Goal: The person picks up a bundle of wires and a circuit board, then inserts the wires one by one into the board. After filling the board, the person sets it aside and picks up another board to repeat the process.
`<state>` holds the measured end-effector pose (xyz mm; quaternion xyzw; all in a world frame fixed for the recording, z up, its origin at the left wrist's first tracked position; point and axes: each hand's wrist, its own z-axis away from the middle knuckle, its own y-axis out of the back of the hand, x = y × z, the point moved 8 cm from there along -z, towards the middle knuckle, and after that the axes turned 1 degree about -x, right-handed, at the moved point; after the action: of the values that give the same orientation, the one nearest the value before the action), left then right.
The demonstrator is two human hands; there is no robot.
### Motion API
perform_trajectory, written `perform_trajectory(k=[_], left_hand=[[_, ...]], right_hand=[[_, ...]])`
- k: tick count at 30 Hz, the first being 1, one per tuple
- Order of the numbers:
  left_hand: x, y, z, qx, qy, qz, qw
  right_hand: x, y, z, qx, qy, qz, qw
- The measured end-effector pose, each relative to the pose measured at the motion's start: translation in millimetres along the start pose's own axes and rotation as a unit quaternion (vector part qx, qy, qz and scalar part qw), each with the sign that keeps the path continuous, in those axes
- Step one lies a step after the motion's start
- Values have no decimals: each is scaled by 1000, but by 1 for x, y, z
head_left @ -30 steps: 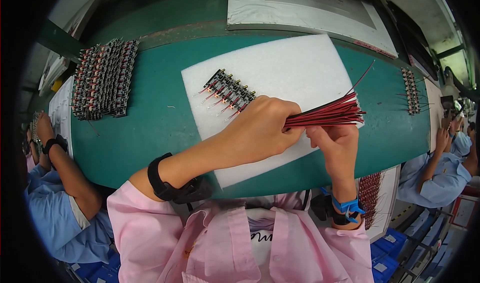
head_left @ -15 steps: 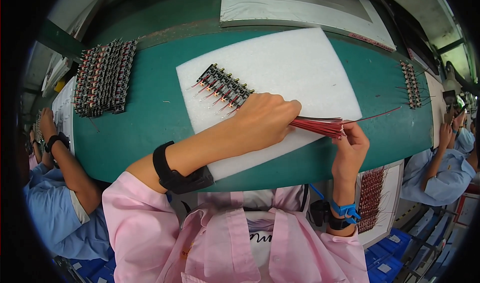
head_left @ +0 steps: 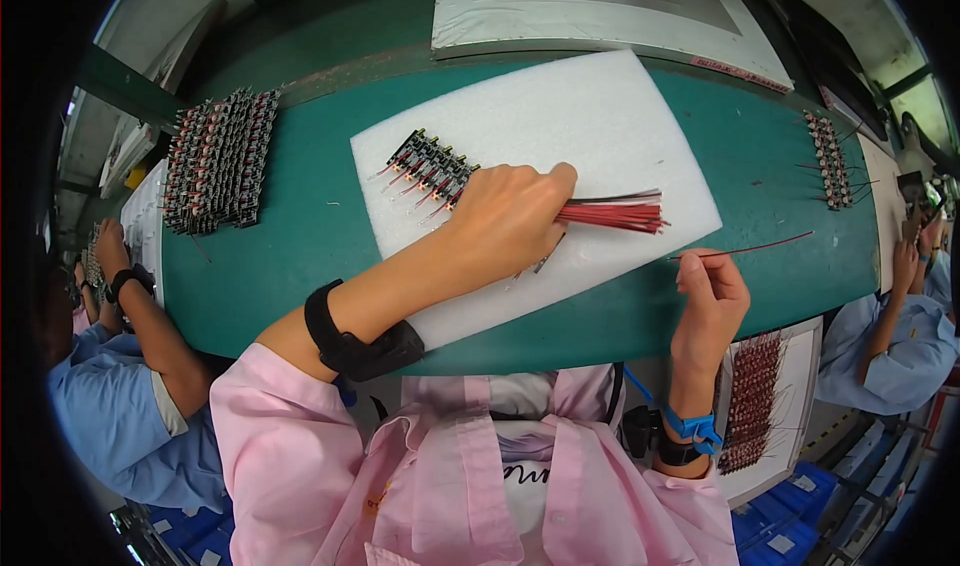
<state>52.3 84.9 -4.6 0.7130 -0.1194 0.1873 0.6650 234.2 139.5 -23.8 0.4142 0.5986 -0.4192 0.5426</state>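
2 bent arms [head_left: 400, 284], left hand [head_left: 512, 214] in closed grip, right hand [head_left: 713, 296] in pinch

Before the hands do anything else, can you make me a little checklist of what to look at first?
1. Left hand holding the wire bundle: ok.
2. Right hand pinching just one red wire, apart from the bundle: ok.
3. Row of circuit boards lying on the white foam sheet: ok.
4. Whole row in plain sight: not ok, the left hand covers part of it.
5. Ends of the single wire stripped bare: cannot tell, they're too small to see.
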Motion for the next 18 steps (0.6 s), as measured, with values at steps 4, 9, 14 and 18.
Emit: perform_trajectory(k=[4, 9, 14, 18], left_hand=[[-11, 11, 1, 19, 26, 76, 997], [-29, 22, 5, 21, 67, 275, 959], [-41, 31, 18, 42, 51, 344, 937], [-50, 39, 24, 44, 36, 385, 921]], right_hand=[[2, -12, 4, -19, 3, 23, 1000], [2, -56, 4, -127, 31, 147, 980], [1, -83, -5, -137, 112, 222, 959], [-2, -100, -9, -161, 144, 315, 924]])
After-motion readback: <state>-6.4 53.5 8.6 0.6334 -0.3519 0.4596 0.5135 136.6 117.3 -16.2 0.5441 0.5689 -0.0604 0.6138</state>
